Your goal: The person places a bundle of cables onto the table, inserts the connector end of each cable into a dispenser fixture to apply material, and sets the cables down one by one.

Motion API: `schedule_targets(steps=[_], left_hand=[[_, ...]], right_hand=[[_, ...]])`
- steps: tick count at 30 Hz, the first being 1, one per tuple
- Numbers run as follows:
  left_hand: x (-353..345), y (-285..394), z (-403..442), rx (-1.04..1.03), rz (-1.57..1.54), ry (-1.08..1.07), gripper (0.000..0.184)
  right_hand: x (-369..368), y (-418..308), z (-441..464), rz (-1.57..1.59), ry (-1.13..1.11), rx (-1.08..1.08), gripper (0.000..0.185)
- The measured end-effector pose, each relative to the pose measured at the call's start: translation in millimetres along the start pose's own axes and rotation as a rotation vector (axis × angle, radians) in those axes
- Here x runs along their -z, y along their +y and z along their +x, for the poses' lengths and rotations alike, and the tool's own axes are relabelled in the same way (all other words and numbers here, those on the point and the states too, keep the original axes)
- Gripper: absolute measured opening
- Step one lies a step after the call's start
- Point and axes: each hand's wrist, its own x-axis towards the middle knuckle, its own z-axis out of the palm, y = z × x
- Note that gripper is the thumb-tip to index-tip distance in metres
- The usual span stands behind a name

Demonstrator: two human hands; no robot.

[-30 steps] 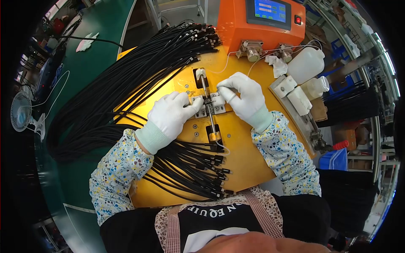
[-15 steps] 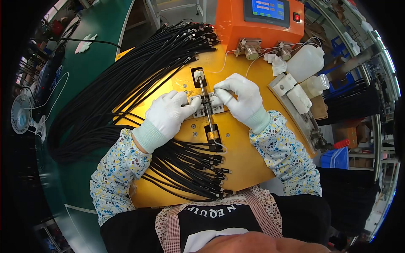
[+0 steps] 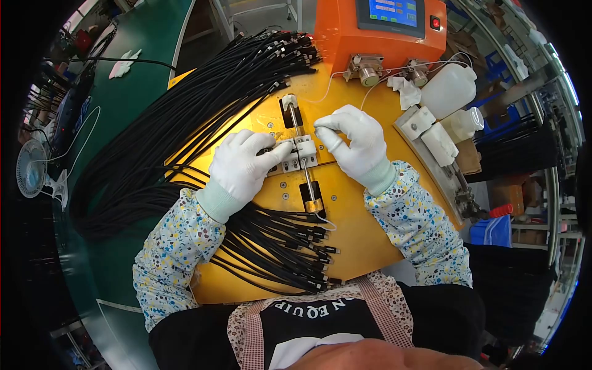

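Note:
My left hand, in a white glove, is at the left side of a small clamping fixture with white blocks and metal rods. Its thumb and index finger are pinched beside the blocks, and what lies between them is mostly hidden. My right hand, also gloved, hovers just right of the fixture, apart from it. Thumb and fingertips are pressed together there; anything in them is too small to see. A large bundle of black cables lies left of the fixture, and more black cables fan out below my left hand.
An orange machine with a screen stands at the back of the yellow worktop. White plastic bottles and a metal rail with white blocks are on the right. A green table with a small fan lies left.
The fixture's rods have drawn outward from the centre, and its white blocks show more fully. My right hand has moved slightly away to the right; my left has shifted slightly left.

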Motion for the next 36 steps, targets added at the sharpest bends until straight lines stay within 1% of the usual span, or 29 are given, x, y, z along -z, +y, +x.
schedule_targets(steps=[3, 6, 9, 10, 12, 13, 14, 16, 17, 18, 20, 21, 23, 24, 25, 26, 27, 28, 29, 30, 32, 34, 35, 36], left_hand=[[1.2, 0.4, 1.6, -0.011, 0.017, -0.005, 0.038], [0.4, 1.2, 2.7, -0.035, 0.019, 0.016, 0.037], [8.9, 10.4, 4.1, 0.047, 0.034, -0.016, 0.036], [17.2, 13.3, 5.7, 0.058, -0.051, -0.052, 0.035], [39.7, 20.4, 10.6, 0.072, -0.229, -0.134, 0.033], [46.7, 24.8, 7.2, 0.035, -0.371, -0.235, 0.027], [52.0, 27.8, 5.0, -0.004, -0.411, -0.386, 0.03], [48.7, 34.9, -5.1, -0.08, -0.37, -0.496, 0.037], [46.7, 38.9, -8.6, -0.083, -0.298, -0.688, 0.042], [50.2, 42.4, -7.7, -0.067, -0.292, -0.759, 0.041], [62.1, 48.5, -2.5, -0.037, -0.283, -0.905, 0.04], [66.0, 49.3, 0.2, -0.021, -0.289, -0.935, 0.037], [60.5, 44.4, 3.9, 0.087, -0.364, -0.786, 0.036], [55.9, 42.3, 4.3, 0.137, -0.399, -0.71, 0.036], [49.6, 42.0, 0.5, 0.154, -0.377, -0.259, 0.039], [43.2, 36.2, 6.1, 0.172, -0.293, -0.022, 0.044], [38.5, 28.5, 14.5, 0.208, -0.114, 0.147, 0.043], [34.2, 22.0, 19.3, 0.246, 0.067, 0.315, 0.043], [28.7, 16.6, 17.4, 0.273, 0.005, 0.257, 0.039], [22.0, 10.7, 13.0, 0.3, -0.059, 0.201, 0.035], [18.6, 8.5, 8.5, 0.366, -0.209, 0.055, 0.028], [18.9, 16.2, 2.2, 0.446, -0.383, -0.13, 0.021], [16.8, 18.1, 0.3, 0.394, -0.358, -0.077, 0.014], [17.1, 19.7, -0.4, 0.409, -0.385, -0.09, 0.014]], right_hand=[[-3.1, -0.5, -0.3, 0.019, 0.031, -0.02, 0.005], [-1.9, 1.1, 1.8, 0.031, 0.0, -0.034, 0.007], [-4.7, 12.5, 32.9, -0.147, -0.018, 0.09, 0.012], [-10.4, 24.1, 49.3, -0.163, -0.005, 0.144, 0.016], [-16.6, 32.1, 88.7, -0.309, -0.13, 0.246, 0.016], [-23.5, 37.8, 107.9, -0.361, -0.307, 0.216, 0.016], [-31.6, 40.6, 123.3, -0.411, -0.484, 0.186, 0.016], [-46.5, 36.2, 141.5, -0.52, -0.759, 0.164, 0.017], [-55.0, 33.2, 150.0, -0.575, -0.897, 0.152, 0.017], [-67.5, 30.6, 155.0, -0.684, -0.993, 0.135, 0.018], [-73.1, 30.5, 158.6, -0.718, -1.035, 0.146, 0.019], [-73.1, 28.2, 159.1, -0.72, -1.051, 0.14, 0.019], [-70.5, 23.5, 159.6, -0.73, -1.077, 0.127, 0.019], [-67.1, 22.2, 158.4, -0.708, -1.003, 0.128, 0.018], [-61.8, 21.5, 155.7, -0.686, -0.93, 0.129, 0.017], [-55.9, 20.8, 151.6, -0.662, -0.86, 0.133, 0.016], [-45.3, 20.6, 143.1, -0.527, -0.718, 0.191, 0.012], [-30.5, 10.8, 133.0, -0.448, -0.669, 0.229, 0.013], [-16.5, -0.9, 120.9, -0.37, -0.621, 0.268, 0.015], [-9.0, -7.5, 105.3, -0.261, -0.602, 0.249, 0.01], [9.6, -21.3, 72.7, -0.172, -0.56, 0.259, 0.011], [17.0, -30.8, 46.4, -0.117, -0.513, 0.154, 0.015], [16.3, -30.2, 35.2, -0.044, -0.487, 0.09, 0.015], [14.4, -28.6, 28.2, 0.03, -0.456, 0.026, 0.016]])
